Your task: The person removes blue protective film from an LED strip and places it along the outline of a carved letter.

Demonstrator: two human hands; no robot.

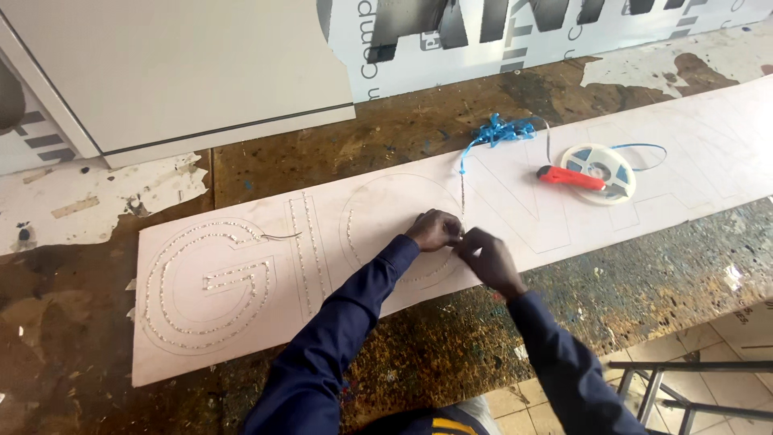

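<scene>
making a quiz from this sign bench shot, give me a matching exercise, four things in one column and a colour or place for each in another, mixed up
Things:
1. utility knife
2. tangled backing strip
3. LED strip reel
4. left hand

Colour or place:
A. blue, heaped on the workbench just past the board's far edge
B. at the round letter outline on the board, fingertips meeting the right hand
C. red, lying across the reel
D. white, round, on the pale board

Pairs: 1-C, 2-A, 3-D, 4-B
</scene>
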